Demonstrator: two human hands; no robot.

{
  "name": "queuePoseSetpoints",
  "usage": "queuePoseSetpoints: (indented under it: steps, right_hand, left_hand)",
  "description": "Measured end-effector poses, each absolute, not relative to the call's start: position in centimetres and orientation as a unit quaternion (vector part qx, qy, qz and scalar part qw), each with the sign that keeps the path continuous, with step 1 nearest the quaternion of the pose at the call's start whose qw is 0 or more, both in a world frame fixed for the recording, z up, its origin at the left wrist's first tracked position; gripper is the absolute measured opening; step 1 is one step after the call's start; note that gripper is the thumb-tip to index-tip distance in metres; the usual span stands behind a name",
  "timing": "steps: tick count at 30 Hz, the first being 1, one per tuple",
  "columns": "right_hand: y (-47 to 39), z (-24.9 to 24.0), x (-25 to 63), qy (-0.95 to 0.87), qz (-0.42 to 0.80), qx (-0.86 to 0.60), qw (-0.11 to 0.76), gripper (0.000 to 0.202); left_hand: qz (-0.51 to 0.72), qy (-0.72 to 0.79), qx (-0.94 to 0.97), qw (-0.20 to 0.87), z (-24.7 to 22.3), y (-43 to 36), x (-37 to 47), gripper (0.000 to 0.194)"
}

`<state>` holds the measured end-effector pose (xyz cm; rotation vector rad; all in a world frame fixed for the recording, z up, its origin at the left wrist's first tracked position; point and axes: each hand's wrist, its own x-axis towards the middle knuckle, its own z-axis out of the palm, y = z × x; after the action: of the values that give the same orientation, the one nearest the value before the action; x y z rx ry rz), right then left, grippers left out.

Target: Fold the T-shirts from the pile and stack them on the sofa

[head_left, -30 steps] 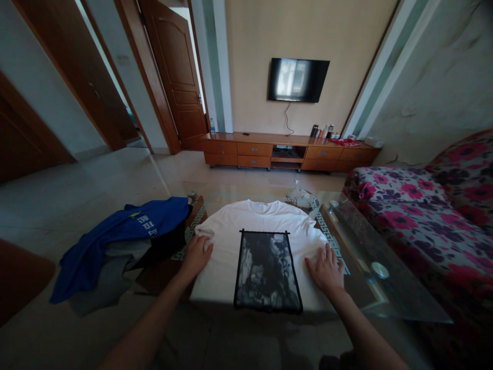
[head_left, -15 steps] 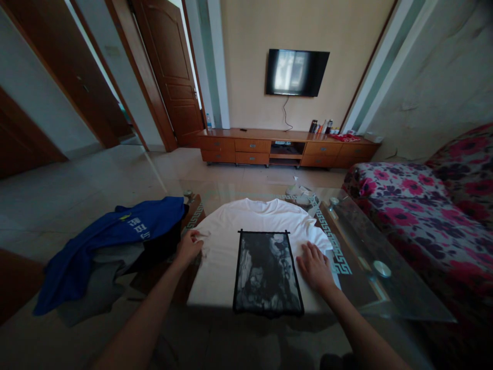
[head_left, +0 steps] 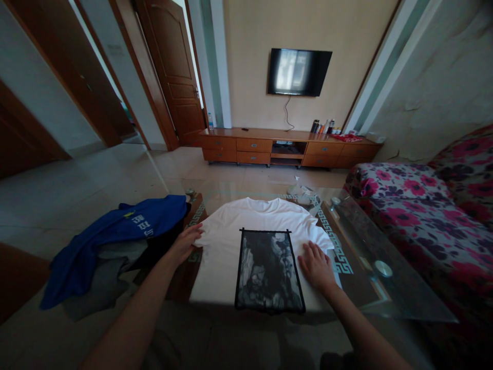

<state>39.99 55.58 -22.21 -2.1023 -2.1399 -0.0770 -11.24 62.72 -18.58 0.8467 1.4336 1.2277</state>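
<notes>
A white T-shirt (head_left: 219,267) lies spread on a glass table, its neckline toward the far side. Its dark picture print (head_left: 269,270) faces up, and the lower hem hangs at the near edge. My left hand (head_left: 187,242) rests at the sleeve on the left, fingers stretched out and touching the cloth. On the right part of the shirt, beside the print, my right hand (head_left: 316,262) lies flat with its fingers spread.
Blue, grey and black clothes (head_left: 115,231) are heaped left of the shirt. The glass table (head_left: 358,241) has a patterned border. A flowered sofa (head_left: 416,205) stands right; a wooden cabinet (head_left: 254,146) and a television (head_left: 298,72) are beyond.
My left hand has opened from a pinch on the left sleeve, which now lies flatter and further out. The right hand remains flat on the shirt.
</notes>
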Motion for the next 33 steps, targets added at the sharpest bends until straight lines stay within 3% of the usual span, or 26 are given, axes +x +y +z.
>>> queuePoseSetpoints:
  steps: [6, 9, 14, 21, 26, 30, 33]
  right_hand:
    - [55.6, -22.1, 39.9, -0.707, -0.019, -0.704, 0.066, 0.059]
    - [55.6, -22.2, 39.9, -0.707, -0.022, -0.704, 0.063, 0.060]
    - [55.6, -22.2, 40.0, -0.708, -0.022, -0.703, 0.066, 0.059]
    - [55.3, -20.5, 39.9, -0.696, -0.014, -0.716, 0.055, 0.066]
    - [56.0, -19.3, 40.5, -0.672, -0.014, -0.739, 0.051, 0.073]
    - [57.2, -19.9, 42.4, -0.682, -0.047, -0.722, 0.104, 0.058]
    - [57.7, -20.7, 44.3, -0.678, -0.031, -0.728, 0.093, 0.063]
  left_hand:
    - [0.305, 0.752, 0.537, 0.231, -20.2, 62.9, -12.7, 0.044]
    - [0.271, 0.755, 0.577, 0.154, -20.4, 62.7, -12.3, 0.036]
    - [0.234, 0.695, 0.679, 0.032, -19.8, 62.3, -10.4, 0.039]
    - [0.107, 0.691, 0.713, 0.043, -21.2, 61.6, -11.0, 0.056]
    - [0.079, 0.685, 0.724, 0.036, -21.6, 61.6, -11.5, 0.066]
    - [0.131, 0.656, 0.743, -0.014, -20.7, 61.6, -9.7, 0.056]
    - [0.143, 0.631, 0.762, 0.000, -20.4, 61.2, -8.6, 0.051]
